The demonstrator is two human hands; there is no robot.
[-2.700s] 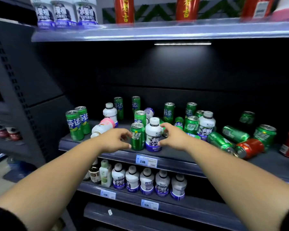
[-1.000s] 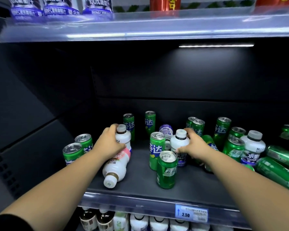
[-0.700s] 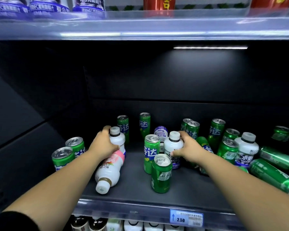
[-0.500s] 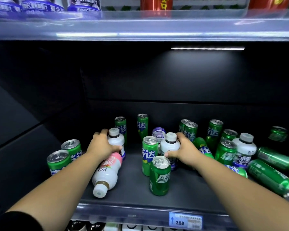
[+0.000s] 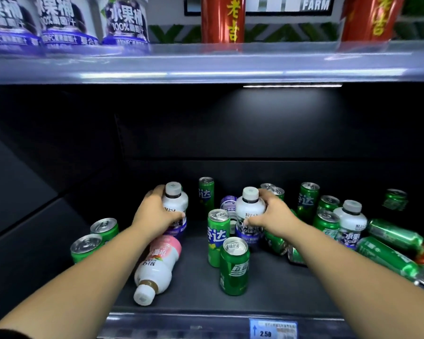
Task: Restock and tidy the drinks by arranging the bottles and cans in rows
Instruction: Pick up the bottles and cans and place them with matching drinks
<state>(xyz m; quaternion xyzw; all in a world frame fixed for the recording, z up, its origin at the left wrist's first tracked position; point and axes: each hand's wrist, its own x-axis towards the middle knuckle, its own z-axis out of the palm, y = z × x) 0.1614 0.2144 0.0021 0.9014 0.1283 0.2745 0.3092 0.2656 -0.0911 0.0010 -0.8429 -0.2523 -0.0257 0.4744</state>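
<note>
Two white bottles stand upright mid-shelf. Your left hand grasps the left bottle, your right hand the right bottle, probably to line them up together; far-side fingers are hidden. A pink bottle lies toppled near the front of the shelf.

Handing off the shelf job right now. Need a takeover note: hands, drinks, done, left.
Hands: left hand grips an upright white bottle; right hand grips a second white bottle.
Things: pink bottle lies on its side near the shelf front; toppled green cans lie at right.
Done: no rows formed yet.
Left: stand the fallen drinks up, group by kind, line up rows.
</note>
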